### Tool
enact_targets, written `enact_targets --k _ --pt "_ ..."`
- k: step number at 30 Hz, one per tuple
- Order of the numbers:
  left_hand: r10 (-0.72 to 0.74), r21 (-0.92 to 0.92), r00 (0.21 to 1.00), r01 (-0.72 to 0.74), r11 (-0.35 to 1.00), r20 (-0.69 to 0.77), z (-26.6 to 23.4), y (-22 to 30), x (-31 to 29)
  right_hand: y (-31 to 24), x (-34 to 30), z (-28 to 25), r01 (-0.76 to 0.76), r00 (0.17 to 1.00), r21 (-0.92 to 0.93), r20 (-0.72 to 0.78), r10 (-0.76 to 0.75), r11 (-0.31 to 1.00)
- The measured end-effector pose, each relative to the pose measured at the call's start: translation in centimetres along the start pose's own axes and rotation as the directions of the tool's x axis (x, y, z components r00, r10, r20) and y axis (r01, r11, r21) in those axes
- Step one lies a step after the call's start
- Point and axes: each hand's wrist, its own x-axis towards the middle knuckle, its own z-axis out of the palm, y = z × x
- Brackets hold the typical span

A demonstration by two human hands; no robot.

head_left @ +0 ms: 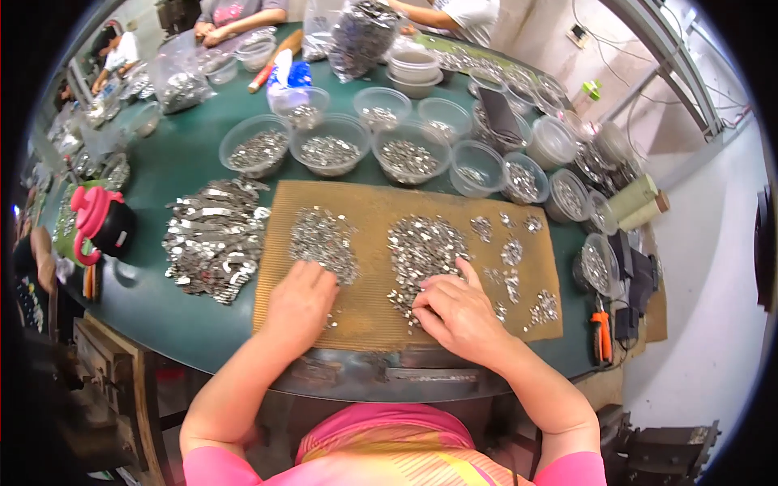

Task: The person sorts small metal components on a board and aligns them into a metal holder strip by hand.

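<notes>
My left hand (301, 301) is closed, fingertips bent down at the lower edge of a pile of small shiny metal pieces (318, 239) on a brown corrugated cardboard sheet (369, 209). Whatever its fingers hold is hidden. At the larger pile of metal pieces (425, 247) in the middle, my right hand (466, 314) rests with thumb and forefinger drawn together in a pinch and another finger raised. What lies in that pinch is too small to make out. Several little heaps of pieces (511, 253) dot the cardboard's right side.
Long metal strips (215, 243) lie stacked left of the cardboard. Clear plastic bowls (328, 146) of metal pieces line its far side. A pink-and-black jug (101, 220) stands at left, orange-handled pliers (601, 334) at right. Other people (239, 18) sit across the green table (162, 304).
</notes>
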Motion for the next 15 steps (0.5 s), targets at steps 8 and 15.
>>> enact_targets --k 8,15 --pt "0.027 -0.029 0.999 -0.028 0.999 -0.04 0.4 0.3 0.9 -1.6 -7.9 -2.2 -0.071 0.991 0.092 0.12 0.06 0.993" --pt "0.055 -0.118 0.997 -0.061 0.991 -0.049 0.4 1.4 1.3 -2.6 -10.5 -1.0 -0.153 0.988 0.091 0.048 0.15 0.984"
